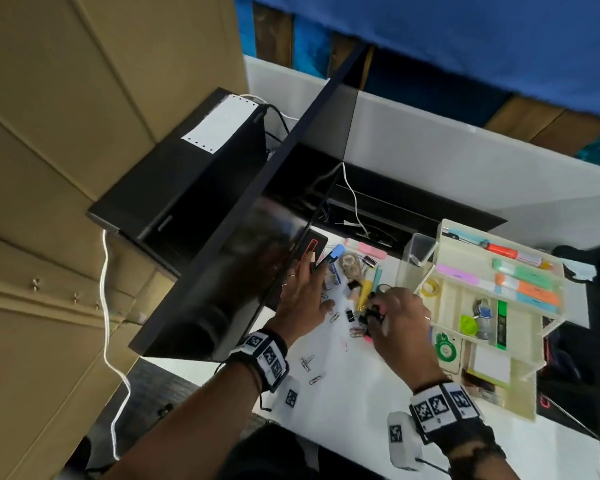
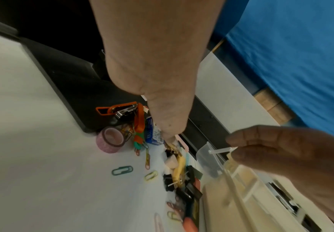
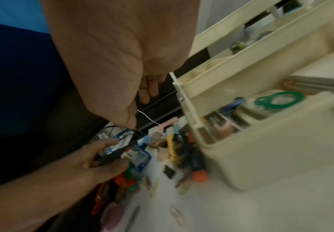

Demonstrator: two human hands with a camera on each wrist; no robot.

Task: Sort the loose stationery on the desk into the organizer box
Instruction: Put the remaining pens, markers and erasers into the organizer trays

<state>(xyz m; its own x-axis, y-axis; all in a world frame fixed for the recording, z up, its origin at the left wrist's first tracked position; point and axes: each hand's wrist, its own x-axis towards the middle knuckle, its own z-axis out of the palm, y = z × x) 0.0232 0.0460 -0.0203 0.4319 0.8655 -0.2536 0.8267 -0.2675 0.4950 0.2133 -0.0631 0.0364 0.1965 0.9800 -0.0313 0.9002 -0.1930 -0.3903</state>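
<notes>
The cream tiered organizer box (image 1: pixel 523 407) stands open on the right of the white desk, with highlighters, sticky notes and tape in its trays. Loose stationery lies left of it: black binder clips (image 2: pixel 170 180), a yellow highlighter (image 1: pixel 364 292), coloured paper clips (image 1: pixel 307 362), a pink tape roll (image 2: pixel 110 139) and a blue staples box (image 3: pixel 140 157). My right hand (image 1: pixel 376 306) curls over the pile and pinches black binder clips by their wire handles (image 3: pixel 134 130). My left hand (image 1: pixel 312 268) grips a flat black item (image 3: pixel 120 153) beside the staples box; what it is I cannot tell.
A tilted black monitor (image 1: pixel 239 254) crowds the left hand's side, its base (image 2: pixel 72 87) reaching the pile. A clear plastic cup (image 1: pixel 416 261) stands behind the organizer's left corner. A white cable (image 1: pixel 354 199) hangs at the back. Bare desk (image 1: pixel 343 403) lies between my forearms.
</notes>
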